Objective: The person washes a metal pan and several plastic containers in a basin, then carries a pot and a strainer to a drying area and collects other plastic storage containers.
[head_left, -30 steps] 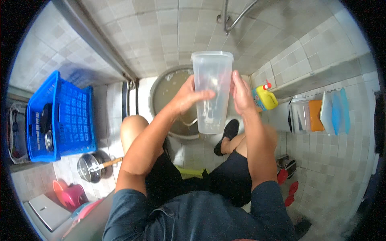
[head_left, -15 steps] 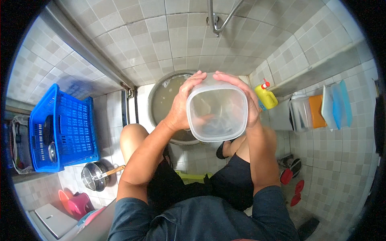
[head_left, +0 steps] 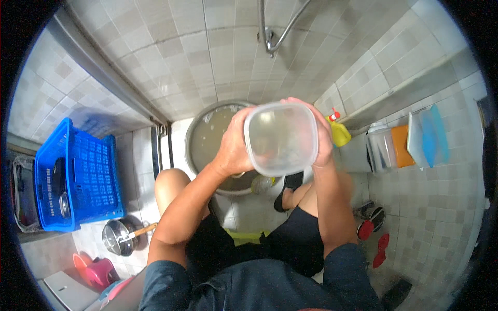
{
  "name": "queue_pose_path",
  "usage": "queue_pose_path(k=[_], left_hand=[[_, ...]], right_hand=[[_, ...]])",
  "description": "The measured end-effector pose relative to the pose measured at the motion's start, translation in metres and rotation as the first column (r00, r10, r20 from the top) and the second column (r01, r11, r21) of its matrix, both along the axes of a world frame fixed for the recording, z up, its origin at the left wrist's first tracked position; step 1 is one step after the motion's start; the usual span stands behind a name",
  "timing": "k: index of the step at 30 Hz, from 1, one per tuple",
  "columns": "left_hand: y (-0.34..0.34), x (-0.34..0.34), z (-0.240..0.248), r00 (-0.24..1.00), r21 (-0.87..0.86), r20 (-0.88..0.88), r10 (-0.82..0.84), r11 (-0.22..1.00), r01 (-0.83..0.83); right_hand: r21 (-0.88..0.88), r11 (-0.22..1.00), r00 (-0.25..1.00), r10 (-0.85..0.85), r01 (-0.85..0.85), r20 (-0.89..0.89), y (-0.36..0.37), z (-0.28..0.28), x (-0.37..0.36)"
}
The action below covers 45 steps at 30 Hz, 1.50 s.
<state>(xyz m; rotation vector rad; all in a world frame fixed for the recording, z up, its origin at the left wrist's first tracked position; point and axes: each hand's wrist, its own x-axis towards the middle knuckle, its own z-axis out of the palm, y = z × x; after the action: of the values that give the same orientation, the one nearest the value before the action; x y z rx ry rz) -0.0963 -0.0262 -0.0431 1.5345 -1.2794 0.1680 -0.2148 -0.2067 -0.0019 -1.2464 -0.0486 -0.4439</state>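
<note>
A clear square plastic food container (head_left: 281, 139) is held up between my hands, its open mouth toward me. My left hand (head_left: 234, 144) grips its left wall, and my right hand (head_left: 322, 136) wraps round the right wall, the fingertips partly behind it. Below and to the left stands a round metal basin (head_left: 190, 136) of cloudy water with bits of foam. Near the basin's front rim lies a clear, partly yellow thing (head_left: 262, 183) that I cannot make out.
At left stands a blue plastic crate (head_left: 93, 176), with a glass-lidded pan (head_left: 118, 237) in front of it. A yellow bottle (head_left: 340, 132) with a red cap stands at right, beside containers and lids (head_left: 402, 146) on a ledge. A shower hose (head_left: 262, 20) hangs on the tiled wall.
The container has tipped and shifted slightly, still between both hands. My view has moved a little, so the basin and wall sit lower in it.
</note>
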Motion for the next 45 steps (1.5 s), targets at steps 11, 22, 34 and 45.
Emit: queue_pose_path(k=[11, 22, 34, 45], left_hand=[[-0.029, 0.08, -0.029, 0.868, 0.342, -0.463, 0.18, 0.94, -0.012], [-0.089, 0.114, -0.079, 0.787, 0.346, -0.557, 0.267, 0.936, -0.072], [-0.112, 0.127, -0.092, 0.724, 0.404, -0.594, 0.349, 0.909, -0.107], [-0.119, 0.121, -0.084, 0.672, 0.264, -0.731, 0.118, 0.957, 0.119]], right_hand=[[-0.375, 0.825, 0.853, -0.503, 0.423, -0.143, -0.053, 0.019, 0.111], [-0.955, 0.289, 0.81, -0.573, 0.061, -0.122, -0.084, 0.054, 0.232], [-0.996, -0.071, 0.868, -0.495, -0.061, -0.018, -0.092, 0.083, 0.232], [-0.976, -0.14, 0.857, -0.51, -0.167, -0.073, -0.092, 0.094, 0.228]])
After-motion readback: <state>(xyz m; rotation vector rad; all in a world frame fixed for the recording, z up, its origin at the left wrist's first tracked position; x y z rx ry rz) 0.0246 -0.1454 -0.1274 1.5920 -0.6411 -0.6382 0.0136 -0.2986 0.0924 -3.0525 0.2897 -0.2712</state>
